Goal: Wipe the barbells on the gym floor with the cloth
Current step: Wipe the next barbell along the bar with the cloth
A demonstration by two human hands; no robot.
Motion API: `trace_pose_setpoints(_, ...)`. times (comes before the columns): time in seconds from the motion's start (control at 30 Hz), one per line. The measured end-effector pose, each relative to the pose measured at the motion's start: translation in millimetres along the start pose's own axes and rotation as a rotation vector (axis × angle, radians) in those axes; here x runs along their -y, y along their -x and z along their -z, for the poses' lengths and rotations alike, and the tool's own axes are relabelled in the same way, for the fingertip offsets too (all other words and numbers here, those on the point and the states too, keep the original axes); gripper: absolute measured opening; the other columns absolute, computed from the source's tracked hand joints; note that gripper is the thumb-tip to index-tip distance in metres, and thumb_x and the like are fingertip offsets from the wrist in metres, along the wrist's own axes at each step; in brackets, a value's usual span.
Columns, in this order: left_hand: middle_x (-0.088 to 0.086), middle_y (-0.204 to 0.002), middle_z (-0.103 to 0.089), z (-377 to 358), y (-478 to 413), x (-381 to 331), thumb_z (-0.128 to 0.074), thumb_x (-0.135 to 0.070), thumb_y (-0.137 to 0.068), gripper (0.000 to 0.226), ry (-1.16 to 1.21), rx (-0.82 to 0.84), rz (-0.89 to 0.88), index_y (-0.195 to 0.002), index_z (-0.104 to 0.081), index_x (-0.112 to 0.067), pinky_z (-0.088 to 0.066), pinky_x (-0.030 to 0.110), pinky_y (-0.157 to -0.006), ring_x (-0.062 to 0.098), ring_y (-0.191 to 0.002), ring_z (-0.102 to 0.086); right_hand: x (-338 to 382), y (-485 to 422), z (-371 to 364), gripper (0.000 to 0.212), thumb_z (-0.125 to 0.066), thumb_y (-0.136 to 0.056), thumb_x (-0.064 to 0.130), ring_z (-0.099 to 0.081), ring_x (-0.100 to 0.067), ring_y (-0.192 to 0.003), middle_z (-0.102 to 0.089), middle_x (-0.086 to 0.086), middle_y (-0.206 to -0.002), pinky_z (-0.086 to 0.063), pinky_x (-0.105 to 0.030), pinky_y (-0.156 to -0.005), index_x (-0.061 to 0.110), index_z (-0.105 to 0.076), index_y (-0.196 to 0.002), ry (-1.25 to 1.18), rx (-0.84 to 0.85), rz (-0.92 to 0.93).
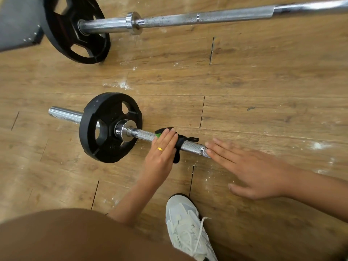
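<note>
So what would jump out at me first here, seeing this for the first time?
Probably the near steel barbell with its round black weight plate, mid-floor, where the left hand, wearing a gold ring, presses a black-and-green cloth onto the knurled shaft. The right hand, fingers straight, sits blurred beside it, and a second chrome barbell lies across the top.
</note>
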State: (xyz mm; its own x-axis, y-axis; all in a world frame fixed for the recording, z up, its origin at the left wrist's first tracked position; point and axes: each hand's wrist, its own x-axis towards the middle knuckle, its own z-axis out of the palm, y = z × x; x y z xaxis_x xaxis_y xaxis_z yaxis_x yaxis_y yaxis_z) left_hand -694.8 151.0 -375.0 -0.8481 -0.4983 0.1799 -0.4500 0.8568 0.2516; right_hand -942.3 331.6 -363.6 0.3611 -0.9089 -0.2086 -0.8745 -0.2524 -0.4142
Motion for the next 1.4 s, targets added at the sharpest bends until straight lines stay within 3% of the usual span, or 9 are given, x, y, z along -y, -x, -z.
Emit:
trace_pose_setpoints(0.1,0.015,-0.149,-0.050,13.1,3.2,21.8,-0.057,-0.005,-0.099,0.044,-0.074,0.045,-0.034,-0.142,-0.052,0.001,-0.034,0.046,-0.119,0.027,-0.144,-0.040,6.8,2.6,-8.2,0.092,-0.042,-0.095,0.051,0.018,-0.017,-0.153,0.021,-0.001,-0.167,-0.008,-0.041,-0.125,0.017,0.014,-0.159,0.020,-0.071,-0.011)
trace_pose_setpoints(0.27,0.012,-0.150,-0.049,11.8,20.3,20.7,-0.047,-0.010,-0.104,0.040,-0.056,-0.081,0.190,-0.142,-0.052,0.000,-0.032,0.044,-0.120,0.026,-0.147,-0.037,19.1,2.5,-25.3,0.086,-0.048,-0.092,0.043,-0.006,-0.025,-0.155,-0.008,-0.013,-0.168,-0.014,-0.039,-0.120,0.006,-0.011,-0.160,0.133,-0.205,0.002)
trace_pose_setpoints(0.37,0.012,-0.149,-0.051,0.3,28.8,0.4,-0.051,-0.006,-0.102,0.036,-0.029,-0.070,0.109,-0.137,-0.058,0.001,-0.030,0.053,-0.120,0.027,-0.146,-0.038,25.2,3.5,-30.8,0.082,-0.046,-0.093,0.043,-0.010,-0.027,-0.155,-0.011,-0.015,-0.167,-0.015,-0.041,-0.120,0.004,-0.016,-0.159,0.190,-0.249,0.023)
trace_pose_setpoints(0.53,0.009,-0.148,-0.051,10.3,35.2,7.9,-0.055,-0.002,-0.101,0.035,0.006,-0.003,-0.027,-0.136,-0.060,-0.001,-0.029,0.046,-0.122,0.023,-0.145,-0.040,31.0,7.0,-35.4,0.078,-0.041,-0.095,0.042,-0.009,-0.028,-0.155,-0.010,-0.016,-0.167,-0.015,-0.042,-0.119,0.003,-0.016,-0.159,0.213,-0.243,0.044)
trace_pose_setpoints(0.67,0.011,-0.146,-0.054,18.0,36.0,30.7,-0.050,-0.004,-0.103,0.035,0.010,-0.106,0.256,-0.136,-0.058,0.001,-0.030,0.035,-0.122,0.025,-0.144,-0.042,33.4,7.0,-38.4,0.076,-0.037,-0.097,0.039,-0.005,-0.028,-0.155,-0.005,-0.016,-0.168,-0.012,-0.045,-0.121,0.003,-0.011,-0.159,0.252,-0.208,0.036)
trace_pose_setpoints(0.73,0.010,-0.144,-0.055,15.7,34.8,27.7,-0.048,-0.008,-0.103,0.035,-0.014,-0.158,0.343,-0.135,-0.059,0.000,-0.033,0.045,-0.120,0.024,-0.144,-0.042,33.4,7.0,-38.6,0.076,-0.035,-0.097,0.038,-0.003,-0.028,-0.155,-0.002,-0.016,-0.168,-0.011,-0.046,-0.122,0.003,-0.009,-0.159,0.271,-0.201,0.037)
trace_pose_setpoints(0.93,0.007,-0.143,-0.057,8.3,31.2,6.8,-0.054,-0.004,-0.101,0.031,0.029,-0.021,-0.061,-0.130,-0.065,-0.002,-0.031,0.046,-0.121,0.023,-0.141,-0.046,27.4,6.1,-32.9,0.074,-0.037,-0.097,0.037,-0.007,-0.028,-0.155,-0.007,-0.015,-0.168,-0.013,-0.045,-0.122,0.003,-0.013,-0.159,0.287,-0.233,0.035)
trace_pose_setpoints(1.13,0.009,-0.135,-0.064,11.4,7.9,24.6,-0.052,-0.004,-0.101,0.030,0.007,-0.131,0.163,-0.127,-0.066,-0.001,-0.040,0.052,-0.113,0.021,-0.134,-0.054,16.7,3.5,-29.3,0.075,-0.036,-0.098,0.036,-0.004,-0.028,-0.155,-0.002,-0.016,-0.168,-0.010,-0.045,-0.123,0.003,-0.009,-0.159,0.327,-0.232,0.013)
trace_pose_setpoints(1.4,0.010,-0.138,-0.061,23.3,-15.5,46.7,-0.055,-0.006,-0.102,0.033,0.035,0.058,-0.123,-0.134,-0.062,-0.002,-0.044,0.048,-0.111,0.022,-0.134,-0.054,-3.1,-3.5,-17.4,0.075,-0.033,-0.095,0.038,-0.009,-0.029,-0.155,-0.009,-0.017,-0.167,-0.014,-0.044,-0.122,0.003,-0.014,-0.159,0.328,-0.228,0.012)
